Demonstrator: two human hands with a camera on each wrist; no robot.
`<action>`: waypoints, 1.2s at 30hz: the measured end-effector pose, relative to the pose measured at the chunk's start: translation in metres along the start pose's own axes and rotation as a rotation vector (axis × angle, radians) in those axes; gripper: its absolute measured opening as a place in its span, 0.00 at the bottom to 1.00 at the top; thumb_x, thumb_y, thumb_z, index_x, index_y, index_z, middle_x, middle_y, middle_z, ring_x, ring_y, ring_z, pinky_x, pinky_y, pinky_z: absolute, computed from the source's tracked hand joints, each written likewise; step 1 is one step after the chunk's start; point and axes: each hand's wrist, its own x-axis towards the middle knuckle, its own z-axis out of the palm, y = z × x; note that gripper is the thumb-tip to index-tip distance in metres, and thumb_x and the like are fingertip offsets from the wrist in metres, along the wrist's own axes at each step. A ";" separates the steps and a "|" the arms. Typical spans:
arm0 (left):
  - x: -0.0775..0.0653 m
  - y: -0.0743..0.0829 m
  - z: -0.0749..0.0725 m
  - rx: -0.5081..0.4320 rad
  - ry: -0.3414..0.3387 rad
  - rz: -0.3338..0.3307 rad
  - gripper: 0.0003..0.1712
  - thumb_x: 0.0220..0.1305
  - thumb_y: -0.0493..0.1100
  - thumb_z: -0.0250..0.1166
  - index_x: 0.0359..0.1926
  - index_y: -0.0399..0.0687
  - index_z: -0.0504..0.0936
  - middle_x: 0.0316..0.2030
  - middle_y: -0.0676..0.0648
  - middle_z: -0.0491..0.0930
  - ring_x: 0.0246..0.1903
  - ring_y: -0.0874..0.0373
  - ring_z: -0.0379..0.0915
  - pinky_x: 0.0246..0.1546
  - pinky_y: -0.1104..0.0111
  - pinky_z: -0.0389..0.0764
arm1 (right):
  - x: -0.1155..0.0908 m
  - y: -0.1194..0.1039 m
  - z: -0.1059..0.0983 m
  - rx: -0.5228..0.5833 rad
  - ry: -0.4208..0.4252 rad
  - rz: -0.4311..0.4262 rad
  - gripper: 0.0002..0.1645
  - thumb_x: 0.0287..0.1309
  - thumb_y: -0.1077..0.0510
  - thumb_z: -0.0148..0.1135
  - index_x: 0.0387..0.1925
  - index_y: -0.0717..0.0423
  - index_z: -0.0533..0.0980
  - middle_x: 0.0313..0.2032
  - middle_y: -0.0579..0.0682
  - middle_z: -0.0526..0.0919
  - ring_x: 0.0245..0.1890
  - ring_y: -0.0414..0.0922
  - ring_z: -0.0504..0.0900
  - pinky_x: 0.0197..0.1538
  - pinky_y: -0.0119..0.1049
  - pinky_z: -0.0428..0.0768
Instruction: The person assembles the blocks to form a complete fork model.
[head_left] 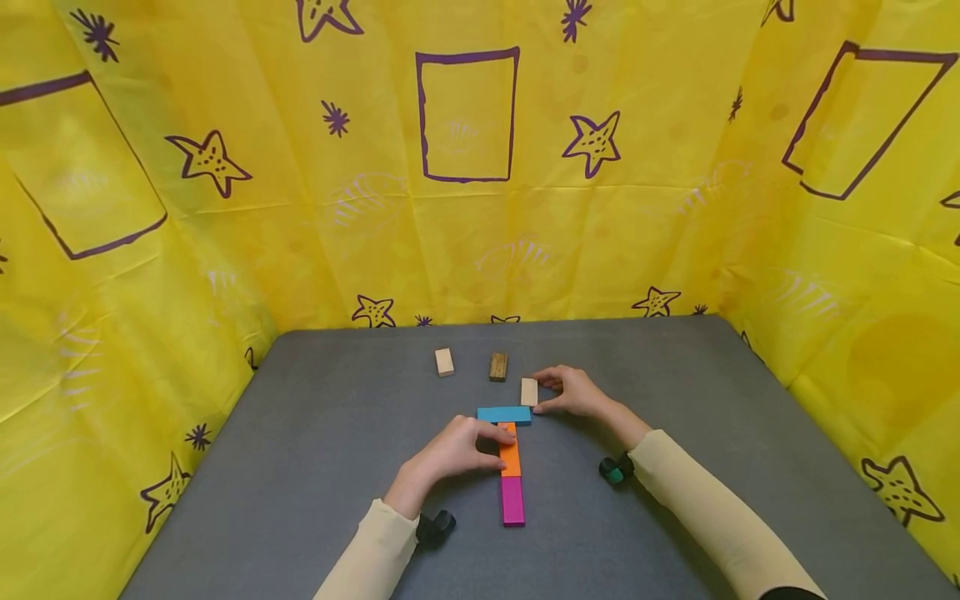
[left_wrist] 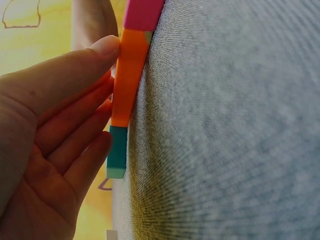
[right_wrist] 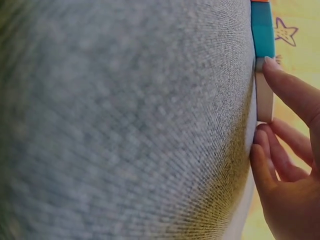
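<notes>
A magenta block point(head_left: 513, 504), an orange block point(head_left: 512, 461) and a blue block point(head_left: 498, 414) lie flat on the table in a T shape, the blue one crosswise at the far end. My left hand point(head_left: 452, 450) rests its fairly straight fingertips and thumb on the orange block. In the left wrist view, the thumb touches the orange block point(left_wrist: 129, 80) near the magenta block point(left_wrist: 142, 15). Just beyond the blue block's right end, my right hand point(head_left: 576, 393) holds a pale wooden block point(head_left: 529, 392) lengthwise, thumb at the near end and fingers at the far end.
Farther back on the grey table point(head_left: 360, 417) lie another pale wooden block point(head_left: 444, 362) and a dark brown wooden block point(head_left: 498, 367). A yellow patterned cloth point(head_left: 465, 242) hangs behind the table and along both sides.
</notes>
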 end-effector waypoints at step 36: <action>-0.001 0.001 0.000 0.010 -0.005 -0.035 0.21 0.53 0.52 0.71 0.51 0.63 0.83 0.46 0.65 0.82 0.50 0.67 0.76 0.56 0.65 0.75 | -0.004 0.002 0.003 -0.022 0.049 0.014 0.37 0.41 0.45 0.76 0.54 0.57 0.77 0.48 0.54 0.80 0.48 0.50 0.79 0.55 0.46 0.77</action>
